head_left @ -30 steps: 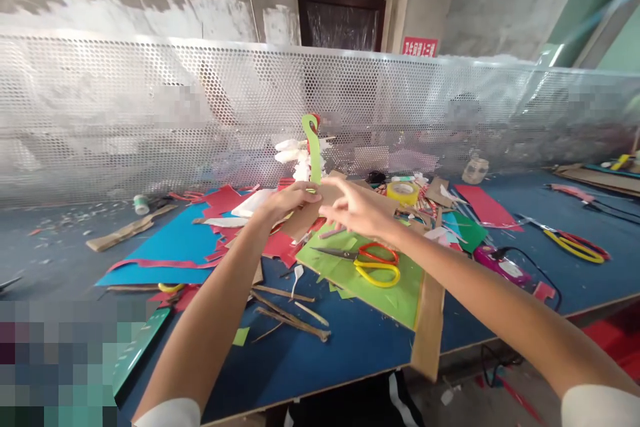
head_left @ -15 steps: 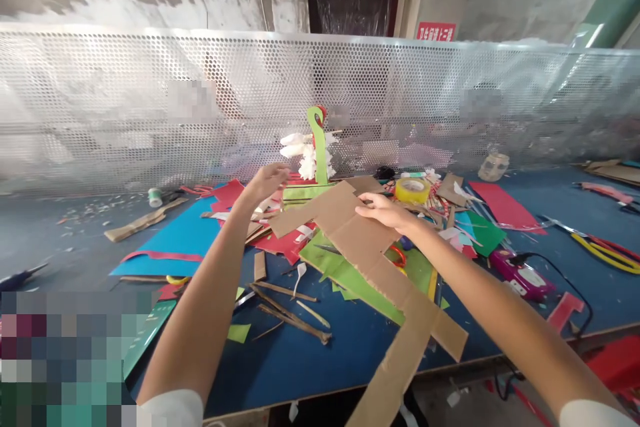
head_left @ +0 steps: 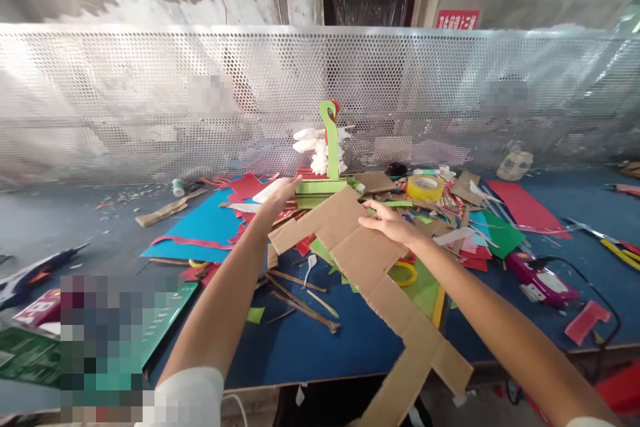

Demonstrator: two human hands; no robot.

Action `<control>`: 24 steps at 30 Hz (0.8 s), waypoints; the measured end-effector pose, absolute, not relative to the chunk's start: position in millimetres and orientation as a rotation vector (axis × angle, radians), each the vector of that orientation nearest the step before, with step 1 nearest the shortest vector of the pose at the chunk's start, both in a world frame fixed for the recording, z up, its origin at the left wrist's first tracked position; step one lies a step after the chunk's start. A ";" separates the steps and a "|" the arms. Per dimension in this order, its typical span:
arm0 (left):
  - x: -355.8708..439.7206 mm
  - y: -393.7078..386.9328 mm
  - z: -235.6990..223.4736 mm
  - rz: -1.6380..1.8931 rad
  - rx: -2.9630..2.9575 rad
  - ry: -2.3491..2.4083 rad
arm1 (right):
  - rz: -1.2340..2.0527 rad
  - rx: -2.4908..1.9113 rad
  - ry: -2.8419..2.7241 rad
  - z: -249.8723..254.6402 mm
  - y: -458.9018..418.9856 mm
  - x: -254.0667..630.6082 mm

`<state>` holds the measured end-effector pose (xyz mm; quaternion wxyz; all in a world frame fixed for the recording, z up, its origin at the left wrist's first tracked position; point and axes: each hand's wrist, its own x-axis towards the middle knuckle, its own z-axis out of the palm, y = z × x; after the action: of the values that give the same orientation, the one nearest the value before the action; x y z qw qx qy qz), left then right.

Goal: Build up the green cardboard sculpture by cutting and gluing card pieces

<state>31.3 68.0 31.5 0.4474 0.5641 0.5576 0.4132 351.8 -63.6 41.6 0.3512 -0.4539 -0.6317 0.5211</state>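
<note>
A large brown cardboard cutout [head_left: 367, 260] lies across the blue table, its long end hanging past the front edge. My right hand [head_left: 389, 220] rests flat on its upper part, fingers spread. My left hand [head_left: 281, 193] reaches past the cutout's left arm, fingers extended, touching the green base [head_left: 320, 187] of an upright green paper figure [head_left: 331, 140] with white feathery pieces. Neither hand grips anything.
Yellow-handled scissors [head_left: 403, 272] lie partly under the cardboard on green paper [head_left: 425, 283]. A yellow tape roll [head_left: 425, 187], a pink glue gun [head_left: 537, 277], red and blue paper sheets [head_left: 200, 230] and brown strips [head_left: 300, 300] litter the table. A perforated metal screen [head_left: 150, 100] stands behind.
The cardboard cutout has come down from an upright hold to lie flat, covering the scissors. My left hand let go of it and reached to the green figure's base.
</note>
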 end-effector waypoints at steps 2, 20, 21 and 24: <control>31.4 69.4 33.6 1.000 1.290 1.367 | 1.309 -1.187 -1.686 38.4 -62.9 350.4; 42.9 26.5 -15.6 1.253 2.200 1.229 | 1.398 -1.128 -1.669 30.7 -73.7 337.7; 47.1 21.6 -17.5 1.252 2.275 1.254 | 1.361 -1.138 -1.662 27.7 -73.0 335.3; 55.7 11.2 -23.2 1.229 2.337 1.317 | 1.338 -1.130 -1.602 17.5 -71.8 325.2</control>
<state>55.7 11.2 -23.2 0.0953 0.7884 0.4443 0.4146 325.2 -71.8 17.5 0.3748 -0.4413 -0.6257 0.5228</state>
